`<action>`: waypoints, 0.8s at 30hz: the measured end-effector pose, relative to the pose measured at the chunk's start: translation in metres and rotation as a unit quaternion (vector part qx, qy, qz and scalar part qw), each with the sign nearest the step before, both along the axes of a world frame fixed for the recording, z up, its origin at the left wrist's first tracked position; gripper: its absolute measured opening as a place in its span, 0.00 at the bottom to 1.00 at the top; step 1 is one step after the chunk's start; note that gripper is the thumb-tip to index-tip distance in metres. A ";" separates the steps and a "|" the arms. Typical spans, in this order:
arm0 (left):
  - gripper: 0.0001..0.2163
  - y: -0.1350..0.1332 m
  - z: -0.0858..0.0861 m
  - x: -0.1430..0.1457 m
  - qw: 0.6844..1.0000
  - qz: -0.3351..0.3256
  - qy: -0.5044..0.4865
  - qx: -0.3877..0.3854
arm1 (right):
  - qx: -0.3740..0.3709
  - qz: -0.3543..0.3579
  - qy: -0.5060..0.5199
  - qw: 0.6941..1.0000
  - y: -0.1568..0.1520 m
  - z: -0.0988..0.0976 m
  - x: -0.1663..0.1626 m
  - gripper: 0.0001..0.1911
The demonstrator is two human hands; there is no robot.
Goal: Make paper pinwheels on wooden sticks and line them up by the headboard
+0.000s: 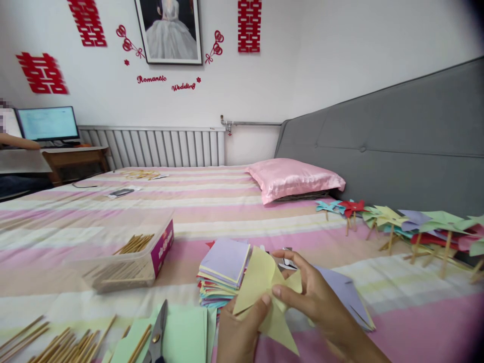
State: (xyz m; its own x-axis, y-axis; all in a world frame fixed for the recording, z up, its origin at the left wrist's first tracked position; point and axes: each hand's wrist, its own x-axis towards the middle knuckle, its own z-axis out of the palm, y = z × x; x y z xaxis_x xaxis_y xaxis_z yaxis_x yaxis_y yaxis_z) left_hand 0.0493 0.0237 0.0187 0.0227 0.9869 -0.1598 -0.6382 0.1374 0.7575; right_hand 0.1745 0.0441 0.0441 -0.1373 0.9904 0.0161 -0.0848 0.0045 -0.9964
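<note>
My left hand (244, 325) and right hand (315, 290) are both closed on one yellow paper (253, 282), cut and folded into pinwheel blades. It lies right at my fingertips, so neither hand is nearer: my two thumbs press almost side by side on its middle, the left from below, the right from the right side. My right index finger arches loosely over the upper right fold, leaving a gap above that thumb; my left fingers go behind the sheet, and I can't quite tell how they grip there.

The paper has no true long axis, but its longest run slants from a tip pointing up and away from me, past my thumbs, to a sharp corner pointing down and to the right. A shorter blade points right, into the bend of my right hand.

Just beyond my left fingers stands a stack of coloured squares (226, 257); a purple paper (346, 292) lies beside my right hand, partly behind it. Left of my left hand are scissors (159, 327) on green sheets (187, 333), with loose sticks (71, 348) farther left. Well off to my right stand pinwheels (389, 217).
</note>
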 end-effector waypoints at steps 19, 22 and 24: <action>0.18 0.006 -0.026 -0.010 0.978 -0.108 0.177 -0.001 | -0.051 0.158 -0.014 0.986 -0.001 0.001 0.020 0.31; 0.16 0.004 -0.019 -0.009 0.978 -0.121 0.170 -0.001 | -0.046 0.156 -0.037 0.986 -0.003 0.003 0.020 0.30; 0.15 0.003 -0.015 -0.009 0.976 -0.132 0.171 -0.001 | -0.039 0.154 -0.056 0.986 -0.004 0.005 0.020 0.30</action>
